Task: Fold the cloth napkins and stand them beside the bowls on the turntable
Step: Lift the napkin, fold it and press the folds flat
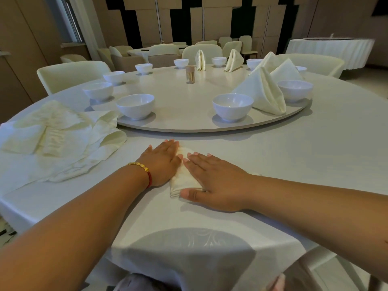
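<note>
Both hands pressed flat, no grip closed on anything: left hand [162, 162] and right hand [214, 181] lie palm-down, fingers spread, on a small folded napkin [182, 180] at the near edge of the desk [315, 148]. Napkin mostly hidden under the palms; a cream strip shows between them, and the near folded corner pokes out by the right thumb. Left wrist has a red cord bracelet [142, 168] with gold beads. Pile of unfolded napkins [60, 137] on the desk, left, touching the turntable [184, 122] rim. Turntable just beyond the hands, ringed with white bowls [232, 107]. Standing folded napkin [263, 92] on the right between 2 bowls; more behind it, 2 at the far side. Toothpick holder [190, 74] near the turntable centre. Chairs [71, 75] around the desk.
</note>
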`<state>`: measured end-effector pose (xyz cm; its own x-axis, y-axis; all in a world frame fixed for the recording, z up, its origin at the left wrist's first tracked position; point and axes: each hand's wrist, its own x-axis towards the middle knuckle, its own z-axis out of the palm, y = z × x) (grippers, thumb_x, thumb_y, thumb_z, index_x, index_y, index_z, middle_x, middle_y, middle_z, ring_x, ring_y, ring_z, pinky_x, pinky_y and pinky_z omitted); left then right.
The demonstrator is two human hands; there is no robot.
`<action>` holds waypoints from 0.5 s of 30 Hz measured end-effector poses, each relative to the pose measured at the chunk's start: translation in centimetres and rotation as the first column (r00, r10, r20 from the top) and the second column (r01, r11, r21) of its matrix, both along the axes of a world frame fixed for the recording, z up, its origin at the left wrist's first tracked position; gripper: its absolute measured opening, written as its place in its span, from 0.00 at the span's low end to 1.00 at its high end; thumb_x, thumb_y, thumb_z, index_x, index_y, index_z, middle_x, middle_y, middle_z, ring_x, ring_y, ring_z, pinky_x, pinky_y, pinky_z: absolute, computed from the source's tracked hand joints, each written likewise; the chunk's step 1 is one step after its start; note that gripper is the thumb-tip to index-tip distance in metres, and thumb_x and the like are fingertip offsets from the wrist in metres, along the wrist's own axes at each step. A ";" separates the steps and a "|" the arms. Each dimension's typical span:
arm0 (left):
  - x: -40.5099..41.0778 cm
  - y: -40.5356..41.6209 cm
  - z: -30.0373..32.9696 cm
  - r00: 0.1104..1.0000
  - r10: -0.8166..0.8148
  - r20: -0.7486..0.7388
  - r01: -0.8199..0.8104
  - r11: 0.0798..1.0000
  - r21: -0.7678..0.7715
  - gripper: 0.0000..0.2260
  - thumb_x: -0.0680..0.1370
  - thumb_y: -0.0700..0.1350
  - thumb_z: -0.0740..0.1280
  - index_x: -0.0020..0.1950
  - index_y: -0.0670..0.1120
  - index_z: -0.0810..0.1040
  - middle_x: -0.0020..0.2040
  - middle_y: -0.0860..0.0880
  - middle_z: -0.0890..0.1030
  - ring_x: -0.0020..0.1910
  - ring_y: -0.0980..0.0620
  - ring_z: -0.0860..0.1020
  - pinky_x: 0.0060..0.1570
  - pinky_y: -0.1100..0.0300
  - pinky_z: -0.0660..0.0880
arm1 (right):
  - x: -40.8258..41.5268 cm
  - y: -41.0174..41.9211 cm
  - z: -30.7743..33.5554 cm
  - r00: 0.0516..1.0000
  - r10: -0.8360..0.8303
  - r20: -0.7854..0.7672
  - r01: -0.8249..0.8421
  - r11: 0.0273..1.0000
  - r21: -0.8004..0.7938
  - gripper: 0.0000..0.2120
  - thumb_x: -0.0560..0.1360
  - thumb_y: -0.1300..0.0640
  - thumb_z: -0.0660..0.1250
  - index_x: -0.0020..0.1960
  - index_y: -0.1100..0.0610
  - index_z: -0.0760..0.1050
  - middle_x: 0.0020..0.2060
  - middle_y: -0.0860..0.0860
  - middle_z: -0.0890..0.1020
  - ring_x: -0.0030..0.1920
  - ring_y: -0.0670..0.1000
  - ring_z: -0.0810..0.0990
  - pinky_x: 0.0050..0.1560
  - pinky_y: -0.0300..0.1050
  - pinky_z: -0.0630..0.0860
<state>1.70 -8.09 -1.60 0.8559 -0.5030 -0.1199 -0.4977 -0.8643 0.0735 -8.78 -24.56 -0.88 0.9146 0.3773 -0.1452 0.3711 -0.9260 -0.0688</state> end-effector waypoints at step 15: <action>-5.1 1.6 0.3 0.985 -0.175 -0.008 0.175 0.984 -0.046 0.28 0.82 0.58 0.46 0.79 0.50 0.41 0.79 0.54 0.42 0.76 0.60 0.39 0.71 0.63 0.36 | -0.4 0.1 0.1 1.000 0.005 0.013 -0.006 0.999 0.052 0.39 0.77 0.32 0.42 0.79 0.55 0.40 0.78 0.51 0.43 0.77 0.46 0.41 0.77 0.45 0.41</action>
<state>-3.39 -6.48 -1.30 0.7529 -0.6500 -0.1037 -0.6396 -0.7596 0.1177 -9.16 -24.50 -0.74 0.9142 0.3891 -0.1131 0.3774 -0.9193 -0.1118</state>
